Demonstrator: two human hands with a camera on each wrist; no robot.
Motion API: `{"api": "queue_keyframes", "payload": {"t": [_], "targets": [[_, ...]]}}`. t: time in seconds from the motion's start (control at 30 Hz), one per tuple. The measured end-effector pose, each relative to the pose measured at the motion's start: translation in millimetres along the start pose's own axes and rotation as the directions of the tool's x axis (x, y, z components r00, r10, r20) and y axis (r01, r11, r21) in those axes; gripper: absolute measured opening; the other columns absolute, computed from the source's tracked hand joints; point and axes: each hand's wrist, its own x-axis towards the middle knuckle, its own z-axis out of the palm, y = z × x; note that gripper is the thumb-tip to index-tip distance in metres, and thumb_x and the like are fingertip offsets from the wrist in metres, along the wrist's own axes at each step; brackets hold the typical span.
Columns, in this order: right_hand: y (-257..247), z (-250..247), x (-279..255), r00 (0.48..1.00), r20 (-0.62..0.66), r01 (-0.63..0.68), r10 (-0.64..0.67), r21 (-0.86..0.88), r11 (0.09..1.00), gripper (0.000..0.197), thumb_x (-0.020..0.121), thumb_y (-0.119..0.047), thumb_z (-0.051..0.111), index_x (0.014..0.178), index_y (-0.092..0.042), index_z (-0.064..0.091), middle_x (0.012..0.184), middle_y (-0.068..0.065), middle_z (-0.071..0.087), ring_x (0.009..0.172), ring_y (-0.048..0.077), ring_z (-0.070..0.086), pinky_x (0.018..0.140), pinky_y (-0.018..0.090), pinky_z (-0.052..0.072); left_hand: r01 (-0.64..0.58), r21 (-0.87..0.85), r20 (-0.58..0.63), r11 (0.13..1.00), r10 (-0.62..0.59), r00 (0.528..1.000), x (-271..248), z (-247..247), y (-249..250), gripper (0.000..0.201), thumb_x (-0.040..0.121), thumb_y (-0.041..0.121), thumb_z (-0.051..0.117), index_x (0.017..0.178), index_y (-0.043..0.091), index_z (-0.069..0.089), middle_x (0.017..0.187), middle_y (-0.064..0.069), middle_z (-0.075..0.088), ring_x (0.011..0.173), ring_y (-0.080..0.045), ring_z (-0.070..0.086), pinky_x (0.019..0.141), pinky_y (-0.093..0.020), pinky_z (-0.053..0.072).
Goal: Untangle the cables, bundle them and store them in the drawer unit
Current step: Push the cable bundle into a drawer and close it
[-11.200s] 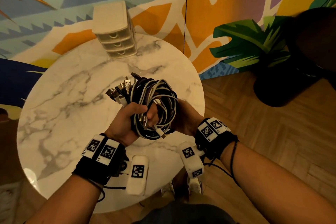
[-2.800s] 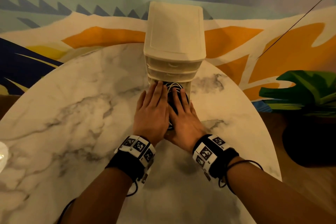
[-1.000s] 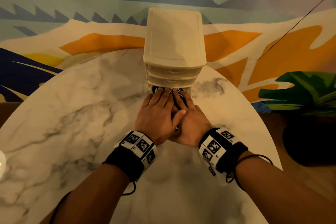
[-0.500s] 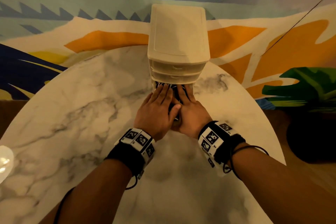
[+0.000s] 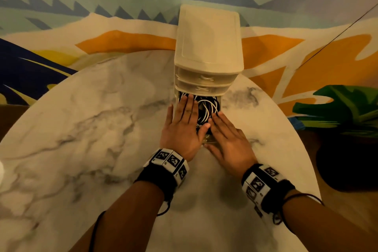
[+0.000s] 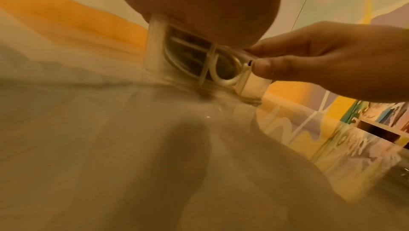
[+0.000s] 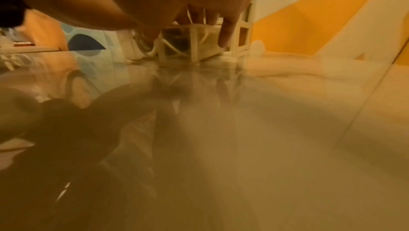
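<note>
A cream three-drawer unit (image 5: 208,51) stands at the far edge of the round marble table (image 5: 92,129). Its bottom drawer (image 6: 252,84) is pulled out and holds a bundle of black and white cables (image 5: 207,108). My left hand (image 5: 183,127) lies flat on the cables' left side, fingers straight. My right hand (image 5: 227,139) rests with straight fingers on the drawer's front right corner. In the left wrist view the right hand's (image 6: 332,59) thumb touches the clear drawer front, with a white cable loop (image 6: 223,77) behind it. Both upper drawers are closed.
A painted wall runs right behind the unit. To the right, off the table, a green leafy plant (image 5: 343,112) stands in a dark pot (image 5: 347,161) on the wooden floor. Bare marble lies left of and in front of my hands.
My right hand has slid back and to the right off the cables onto the drawer's front corner, uncovering more of the bundle. My left hand stays flat on it.
</note>
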Motion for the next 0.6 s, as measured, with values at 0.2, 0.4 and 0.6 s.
{"api": "queue_keyframes", "payload": {"t": [0.2, 0.4, 0.6], "targets": [[3.0, 0.2, 5.8, 0.999, -0.025, 0.034, -0.036, -0.096, 0.995, 0.058, 0.089, -0.050, 0.035, 0.130, -0.013, 0.054, 0.141, 0.005, 0.050, 0.135, 0.018, 0.029, 0.084, 0.035, 0.049, -0.087, -0.002, -0.102, 0.996, 0.086, 0.991, -8.2, -2.6, 1.7, 0.058, 0.094, 0.041, 0.028, 0.136, 0.006, 0.046, 0.143, -0.012, 0.044, 0.135, -0.028, 0.038, 0.111, -0.043, 0.030], [6.2, -6.5, 13.0, 0.999, -0.014, 0.028, -0.030, -0.119, 0.992, 0.059, 0.089, -0.049, 0.033, 0.132, -0.014, 0.052, 0.142, 0.003, 0.049, 0.136, 0.022, 0.039, 0.086, 0.036, 0.048, -0.160, 0.045, -0.075, 0.986, 0.163, 0.984, -2.6, -7.0, -2.6, 0.052, 0.091, 0.037, 0.032, 0.124, 0.008, 0.059, 0.137, -0.010, 0.052, 0.126, -0.026, 0.049, 0.102, -0.041, 0.040], [3.6, -19.4, 34.0, 0.997, 0.069, -0.034, 0.035, -0.012, 0.999, 0.061, 0.096, -0.046, 0.040, 0.148, -0.020, 0.025, 0.158, -0.004, 0.019, 0.147, 0.014, 0.005, 0.107, 0.046, 0.033, -0.101, -0.156, -0.175, 0.983, 0.073, 0.982, 24.3, -28.8, -1.0, 0.029, 0.080, 0.020, 0.067, 0.106, 0.011, 0.061, 0.110, -0.007, 0.062, 0.097, -0.027, 0.062, 0.072, -0.035, 0.050]]}}
